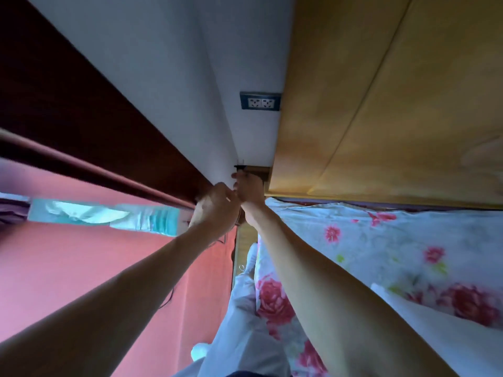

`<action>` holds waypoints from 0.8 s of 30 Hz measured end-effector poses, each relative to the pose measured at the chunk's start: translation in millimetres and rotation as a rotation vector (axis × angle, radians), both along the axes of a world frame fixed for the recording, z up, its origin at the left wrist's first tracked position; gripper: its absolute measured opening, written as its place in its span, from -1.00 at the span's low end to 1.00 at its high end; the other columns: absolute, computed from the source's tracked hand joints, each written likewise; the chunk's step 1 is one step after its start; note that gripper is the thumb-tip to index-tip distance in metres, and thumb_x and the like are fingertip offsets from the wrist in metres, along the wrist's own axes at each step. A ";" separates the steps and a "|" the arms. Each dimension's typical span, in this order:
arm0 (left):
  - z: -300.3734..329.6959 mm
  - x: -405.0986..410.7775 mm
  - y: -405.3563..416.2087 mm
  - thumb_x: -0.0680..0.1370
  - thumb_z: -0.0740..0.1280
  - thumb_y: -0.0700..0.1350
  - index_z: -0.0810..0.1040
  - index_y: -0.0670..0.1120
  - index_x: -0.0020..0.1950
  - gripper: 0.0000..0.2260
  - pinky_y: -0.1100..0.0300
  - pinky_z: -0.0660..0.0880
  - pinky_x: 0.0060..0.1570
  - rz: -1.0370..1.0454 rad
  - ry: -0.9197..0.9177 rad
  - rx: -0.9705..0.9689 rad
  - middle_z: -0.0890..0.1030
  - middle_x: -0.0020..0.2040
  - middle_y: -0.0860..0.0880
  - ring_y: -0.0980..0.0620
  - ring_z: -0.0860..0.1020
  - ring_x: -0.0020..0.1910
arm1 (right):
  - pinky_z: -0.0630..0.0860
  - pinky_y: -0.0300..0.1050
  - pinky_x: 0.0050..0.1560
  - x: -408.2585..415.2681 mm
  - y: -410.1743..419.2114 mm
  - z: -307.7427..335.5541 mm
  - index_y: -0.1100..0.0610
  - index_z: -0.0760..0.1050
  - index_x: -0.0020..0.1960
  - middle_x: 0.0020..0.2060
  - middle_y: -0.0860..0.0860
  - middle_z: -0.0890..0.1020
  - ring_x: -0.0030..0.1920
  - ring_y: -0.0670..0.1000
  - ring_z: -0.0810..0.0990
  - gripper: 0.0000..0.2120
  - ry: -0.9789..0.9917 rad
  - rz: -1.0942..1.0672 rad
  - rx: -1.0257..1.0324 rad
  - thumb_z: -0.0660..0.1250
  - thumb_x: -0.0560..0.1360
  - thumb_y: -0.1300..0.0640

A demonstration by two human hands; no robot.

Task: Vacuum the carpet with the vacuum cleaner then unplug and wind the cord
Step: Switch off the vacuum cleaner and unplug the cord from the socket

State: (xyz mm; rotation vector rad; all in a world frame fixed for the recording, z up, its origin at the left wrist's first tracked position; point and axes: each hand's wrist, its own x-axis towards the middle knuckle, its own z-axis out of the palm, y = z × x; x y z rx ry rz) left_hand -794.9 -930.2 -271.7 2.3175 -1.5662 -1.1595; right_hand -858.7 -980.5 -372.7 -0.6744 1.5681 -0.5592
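Both my arms reach down into the corner where the white wall meets the yellow wooden headboard. My right hand point(249, 187) has its fingertips pinched at a small black piece, seemingly a plug point(240, 167), low at the wall's foot. My left hand point(217, 206) is right beside it with its fingers curled and its back toward me; what it holds is hidden. A double wall socket point(260, 100) higher on the wall has nothing plugged in. A thin dark strand point(170, 299) hangs under my left forearm. The vacuum cleaner is out of view.
A bed with a flowered sheet point(381, 240) fills the right side, against the yellow headboard point(381, 118). A dark red curtain point(68, 104) hangs on the left above a pink surface point(81, 268). The gap between bed and curtain is narrow.
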 end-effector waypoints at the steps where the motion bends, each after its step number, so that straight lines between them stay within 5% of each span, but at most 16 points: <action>1: 2.3 6.0 13.3 0.47 0.19 -0.07 0.49 -0.08 -0.20 -0.86 -0.03 0.60 -0.20 -0.058 0.024 0.010 0.65 -0.22 -0.18 -0.20 0.63 -0.22 | 0.48 -0.14 -0.12 -4.0 15.2 14.0 0.10 0.51 0.00 -0.16 0.03 0.54 -0.21 -0.01 0.49 -0.75 0.019 0.025 -0.004 0.11 0.63 0.01; 4: 12.5 34.7 62.3 0.50 0.22 -0.17 0.52 -0.08 -0.19 -0.88 -0.05 0.60 -0.13 -0.304 0.040 0.129 0.67 -0.18 -0.20 -0.19 0.65 -0.20 | 0.46 -0.23 -0.36 -5.7 75.8 43.6 0.29 0.52 -0.03 -0.26 0.12 0.49 -0.35 0.02 0.46 -0.71 -0.090 -0.080 -0.008 0.13 0.65 0.11; 8: 18.1 96.6 129.5 0.54 0.26 -0.20 0.58 -0.17 0.00 -0.87 -0.01 0.56 -0.02 -0.458 -0.002 0.143 0.66 -0.03 -0.20 -0.16 0.63 -0.08 | 0.45 -0.24 -0.43 22.1 151.1 69.9 0.15 0.49 -0.27 -0.44 0.07 0.50 -0.43 0.03 0.51 -0.70 -0.011 -0.061 -0.087 0.18 0.63 0.20; 12: 19.6 175.4 196.7 0.51 0.26 -0.19 0.56 -0.23 -0.02 -0.85 -0.06 0.55 -0.03 -0.331 -0.042 0.067 0.65 -0.14 -0.25 -0.21 0.63 -0.15 | 0.58 -0.05 -0.13 82.6 219.8 103.3 0.15 0.62 -0.14 -0.27 0.10 0.68 -0.22 0.13 0.66 -0.73 0.155 0.376 -0.216 0.25 0.56 0.03; 16: 28.3 258.5 278.5 0.46 0.35 -0.20 0.55 -0.15 0.06 -0.81 0.20 0.51 -0.34 -0.106 0.094 0.069 0.65 -0.20 -0.12 -0.09 0.61 -0.32 | 0.55 -0.10 -0.17 180.0 262.8 168.0 0.26 0.54 -0.02 -0.31 0.15 0.60 -0.27 0.13 0.59 -0.85 -0.028 0.582 -0.297 0.22 0.62 0.23; 19: 35.3 314.3 339.3 0.42 0.46 -0.18 0.47 -0.08 0.27 -0.57 0.27 0.49 -0.31 0.108 0.264 0.029 0.58 0.05 -0.11 -0.04 0.57 -0.17 | 0.50 -0.22 -0.37 260.7 292.8 211.3 0.29 0.46 0.01 -0.32 0.16 0.55 -0.33 0.10 0.55 -0.86 -0.178 0.762 -0.286 0.17 0.65 0.25; 21: 40.4 340.9 372.5 0.40 0.49 -0.19 0.43 -0.04 0.36 -0.45 0.35 0.46 -0.19 0.228 0.391 -0.035 0.51 0.15 -0.09 0.01 0.51 -0.06 | 0.51 -0.13 -0.29 313.6 316.0 241.0 0.25 0.46 -0.03 -0.29 0.17 0.58 -0.32 0.09 0.59 -0.84 -0.250 0.905 -0.267 0.16 0.66 0.22; 24: 41.8 373.6 413.3 0.43 0.47 -0.22 0.59 -0.10 0.20 -0.66 0.48 0.41 -0.15 0.431 0.461 -0.117 0.60 0.09 -0.02 0.07 0.53 -0.01 | 0.57 -0.07 -0.24 388.4 345.7 282.8 0.26 0.46 0.02 -0.29 0.17 0.60 -0.33 0.09 0.63 -0.84 -0.374 1.071 -0.283 0.17 0.66 0.20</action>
